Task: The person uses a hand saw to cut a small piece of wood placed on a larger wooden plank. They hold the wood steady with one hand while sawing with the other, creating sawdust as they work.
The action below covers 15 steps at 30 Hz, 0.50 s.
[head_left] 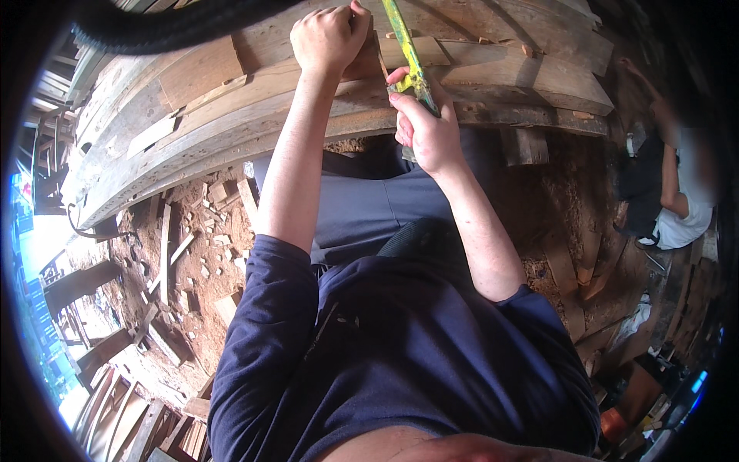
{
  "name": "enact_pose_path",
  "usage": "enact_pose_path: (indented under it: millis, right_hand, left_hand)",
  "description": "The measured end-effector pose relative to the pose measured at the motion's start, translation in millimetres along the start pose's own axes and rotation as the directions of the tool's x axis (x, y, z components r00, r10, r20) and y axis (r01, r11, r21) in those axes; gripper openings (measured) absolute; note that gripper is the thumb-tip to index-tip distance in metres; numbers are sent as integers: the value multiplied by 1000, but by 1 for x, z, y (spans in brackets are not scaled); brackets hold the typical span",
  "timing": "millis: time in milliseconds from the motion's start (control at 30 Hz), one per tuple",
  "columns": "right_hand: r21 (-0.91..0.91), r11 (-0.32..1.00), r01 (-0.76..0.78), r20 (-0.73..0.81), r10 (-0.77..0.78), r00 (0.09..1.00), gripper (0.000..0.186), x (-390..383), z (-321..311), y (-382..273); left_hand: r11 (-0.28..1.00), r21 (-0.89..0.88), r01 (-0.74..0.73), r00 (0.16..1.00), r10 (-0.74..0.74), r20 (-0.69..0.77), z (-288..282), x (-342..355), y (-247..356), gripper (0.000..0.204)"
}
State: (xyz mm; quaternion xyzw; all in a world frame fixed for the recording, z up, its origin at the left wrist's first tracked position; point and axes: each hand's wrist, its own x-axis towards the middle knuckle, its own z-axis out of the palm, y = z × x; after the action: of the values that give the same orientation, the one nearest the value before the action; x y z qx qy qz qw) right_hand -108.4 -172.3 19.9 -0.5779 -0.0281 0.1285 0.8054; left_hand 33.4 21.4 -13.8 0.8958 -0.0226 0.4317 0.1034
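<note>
My right hand [433, 132] is wrapped round the handle end of a hand saw [406, 40] with a worn yellow-green frame. The frame runs away from me and out of the top of the view. A thin brownish strip, apparently its blade, shows left of the frame, beside a brown piece of wood [362, 66]. My left hand [329, 40] is closed over that wood, bearing down on it at the wooden workbench [493, 73]. Its fingertips are hidden, and so is the saw's far end.
Loose boards [202, 75] and small offcuts lie on the bench. Wood scraps [222, 240] and sawdust cover the ground at left. A thick black hose-like thing [154, 35] crosses the top left. Another person [679, 185] is at the far right, beside stacked timber.
</note>
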Motion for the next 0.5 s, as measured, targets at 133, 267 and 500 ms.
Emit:
enact_pose_path:
  millis: [133, 267, 500]
  right_hand:
    - [12, 1000, -2, 4, 2, 1000, 15, 1, 0, 0]
    - [11, 1000, -2, 13, 2, 1000, 16, 0, 0, -1]
    - [-10, 1000, 3, 10, -3, 1000, 18, 0, 0, 0]
  left_hand:
    - [1000, -9, -2, 1000, 2, 5, 0, 0, 0, 47]
    - [1000, 5, 8, 1000, -8, 20, 0, 0, 0, 47]
    - [1000, 4, -12, 1000, 12, -6, 1, -1, -1, 47]
